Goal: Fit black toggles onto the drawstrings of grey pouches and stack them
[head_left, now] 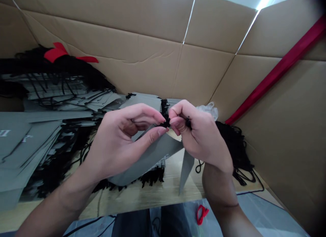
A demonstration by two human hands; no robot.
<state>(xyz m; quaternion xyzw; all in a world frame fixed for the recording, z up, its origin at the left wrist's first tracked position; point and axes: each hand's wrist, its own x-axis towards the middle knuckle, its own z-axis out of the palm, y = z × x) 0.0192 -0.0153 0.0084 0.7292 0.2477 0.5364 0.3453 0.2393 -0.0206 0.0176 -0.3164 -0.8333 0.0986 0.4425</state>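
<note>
My left hand and my right hand meet above the middle of the table, fingertips pinched together on a short black cord. The cord runs up from the pinch and appears tied or knotted there. Just beneath the hands hangs a folded grey paper bag, lifted off the table, its edge by my left fingers. More black cord shows inside my right fist.
Stacks of flat grey bags with black cord handles fill the left side. A heap of loose black cords lies at the right. Cardboard walls enclose the wooden table. A red bar leans at right.
</note>
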